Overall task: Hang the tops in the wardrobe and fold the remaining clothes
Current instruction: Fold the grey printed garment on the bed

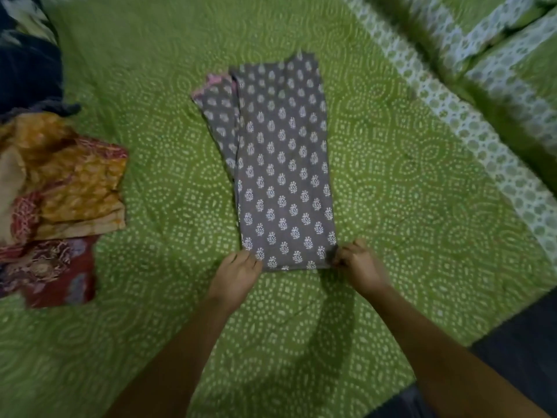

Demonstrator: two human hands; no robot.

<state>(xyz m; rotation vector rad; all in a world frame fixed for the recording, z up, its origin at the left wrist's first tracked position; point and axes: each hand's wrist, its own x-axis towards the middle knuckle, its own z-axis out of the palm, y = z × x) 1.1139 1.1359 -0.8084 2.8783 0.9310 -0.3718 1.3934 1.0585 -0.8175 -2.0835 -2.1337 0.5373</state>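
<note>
on quilted bedspread (150, 342), long printed cotton garment (283, 164)

**Hidden, cropped and blurred parts**

The fingertips of the left hand (238, 271) and right hand (357, 262) are tucked under the near hem of the grey printed garment (283, 164), so the grip is not fully seen. The right hand is smeared by motion blur. The orange clothes pile (60, 188) and dark fabric (27, 70) are cut off by the left edge.

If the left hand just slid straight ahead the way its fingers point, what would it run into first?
Probably the grey printed garment: the left hand already grips its near corner and points up and slightly right across it.
</note>
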